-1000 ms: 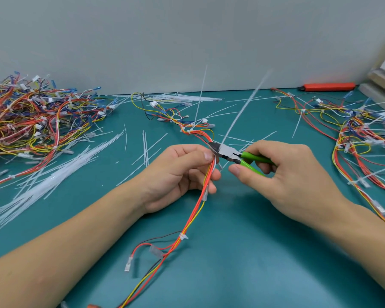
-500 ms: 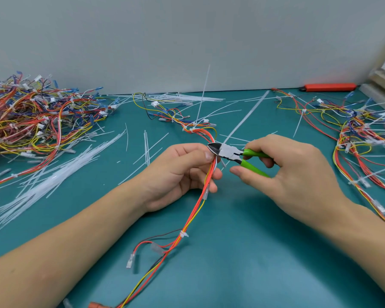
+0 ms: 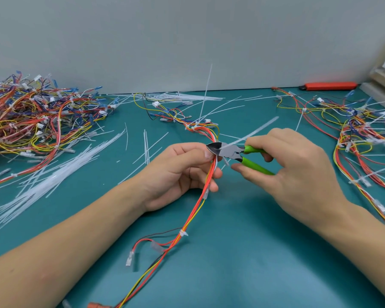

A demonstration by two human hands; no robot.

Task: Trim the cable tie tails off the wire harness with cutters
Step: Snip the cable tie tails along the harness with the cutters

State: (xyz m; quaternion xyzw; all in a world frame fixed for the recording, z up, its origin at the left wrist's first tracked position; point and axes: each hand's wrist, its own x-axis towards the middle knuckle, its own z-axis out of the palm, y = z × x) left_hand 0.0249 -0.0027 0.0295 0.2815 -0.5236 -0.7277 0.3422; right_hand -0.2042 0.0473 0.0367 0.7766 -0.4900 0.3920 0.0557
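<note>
My left hand (image 3: 182, 172) grips a red, orange and yellow wire harness (image 3: 192, 215) that runs from the table's middle down to the near edge. My right hand (image 3: 291, 172) holds green-handled cutters (image 3: 233, 153), whose steel jaws touch the harness just above my left thumb. A white cable tie tail (image 3: 253, 132) slants up and right from the jaws, blurred. Another long tail (image 3: 206, 92) stands upright from the harness farther back. A trimmed tie (image 3: 183, 233) sits lower on the bundle.
A big tangle of harnesses (image 3: 31, 123) lies at the left, with a heap of cut white tails (image 3: 53, 174) beside it. More harnesses (image 3: 360, 134) spread at the right. An orange tool (image 3: 329, 86) rests by the back wall. The mat is teal (image 3: 242, 252).
The long tie tail at the cutter jaws has swung down from steeply upright to a low slant toward the right. Both hands stay in nearly the same place.
</note>
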